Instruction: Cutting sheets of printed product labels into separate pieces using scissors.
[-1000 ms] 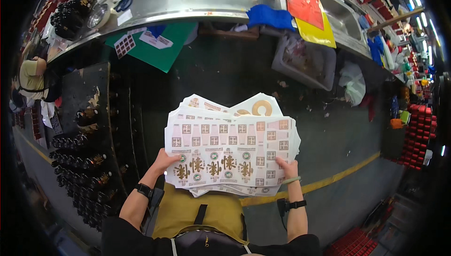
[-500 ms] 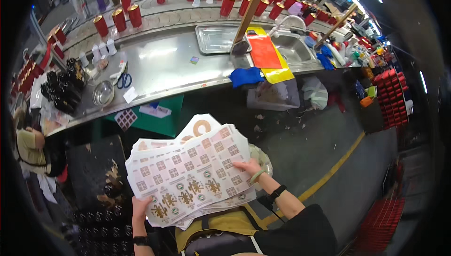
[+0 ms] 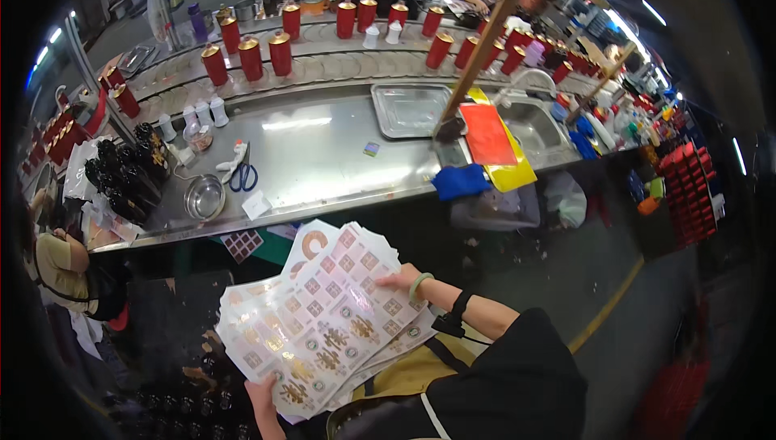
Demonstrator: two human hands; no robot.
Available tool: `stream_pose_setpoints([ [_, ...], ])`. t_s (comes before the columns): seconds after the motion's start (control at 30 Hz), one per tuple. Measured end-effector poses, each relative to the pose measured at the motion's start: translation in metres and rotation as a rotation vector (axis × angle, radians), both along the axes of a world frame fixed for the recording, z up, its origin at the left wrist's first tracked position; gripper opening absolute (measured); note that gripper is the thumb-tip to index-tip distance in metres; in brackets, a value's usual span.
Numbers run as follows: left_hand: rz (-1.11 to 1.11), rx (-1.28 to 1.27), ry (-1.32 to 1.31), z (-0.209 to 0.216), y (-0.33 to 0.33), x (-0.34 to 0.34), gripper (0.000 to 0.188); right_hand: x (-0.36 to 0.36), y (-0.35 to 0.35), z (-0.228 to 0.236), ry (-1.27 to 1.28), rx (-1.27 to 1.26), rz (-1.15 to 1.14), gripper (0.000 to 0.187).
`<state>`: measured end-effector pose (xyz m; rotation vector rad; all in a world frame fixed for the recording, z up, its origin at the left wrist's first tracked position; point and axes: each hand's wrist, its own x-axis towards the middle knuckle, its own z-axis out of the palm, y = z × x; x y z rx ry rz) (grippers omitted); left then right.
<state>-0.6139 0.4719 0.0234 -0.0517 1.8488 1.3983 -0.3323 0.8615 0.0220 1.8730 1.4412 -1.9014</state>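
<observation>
A fanned stack of printed sheets (image 3: 323,311) is held in front of my body, below the near edge of the steel counter. The top sheet is white with rows of small square emblems and shiny gold lettering; one beneath shows a large tan ring. My left hand (image 3: 263,401) grips the lower left corner, the thumb on top and the other fingers hidden underneath. On the opposite side, my right hand (image 3: 399,280) pinches the right edge, thumb uppermost. A green band circles the right wrist, with a black strap behind it.
On the steel counter (image 3: 323,157) lie blue-handled scissors (image 3: 243,177), a metal bowl (image 3: 204,197), a tray (image 3: 412,110) and a blue cloth (image 3: 461,182). Red canisters (image 3: 280,54) stand on the conveyor beyond. A sink (image 3: 529,129) is at right. Another person (image 3: 61,266) is at far left.
The sheets have tilted, their right side rising, and sit slightly lower in view. The right hand has shifted left, the left hand down and right. The view has turned, showing more beyond the counter.
</observation>
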Motion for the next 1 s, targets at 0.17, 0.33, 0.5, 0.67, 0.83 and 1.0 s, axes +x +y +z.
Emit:
stream_pose_setpoints([
  [0.17,0.065,-0.011,-0.189,-0.027,0.024,0.045,0.05,0.01,0.047,-0.052,-0.018,0.011,0.151,0.048],
  [0.33,-0.06,-0.208,-0.014,-0.099,0.021,0.083,0.032,0.032,0.074,-0.085,-0.067,-0.015,0.293,0.048],
  [0.5,-0.241,-0.251,0.106,-0.114,0.046,0.146,0.03,0.075,0.089,-0.123,-0.043,0.046,0.298,0.046],
  [0.67,0.111,-0.113,-0.049,-0.107,0.069,0.18,0.051,0.11,0.093,-0.14,0.105,0.179,0.326,0.054],
  [0.83,0.07,0.076,0.018,-0.047,0.07,0.197,0.053,0.147,0.103,-0.08,0.232,0.217,0.246,0.049],
  [1.0,0.02,0.061,0.098,-0.041,0.073,0.219,0.056,0.195,0.107,-0.09,0.351,0.28,0.174,0.045],
])
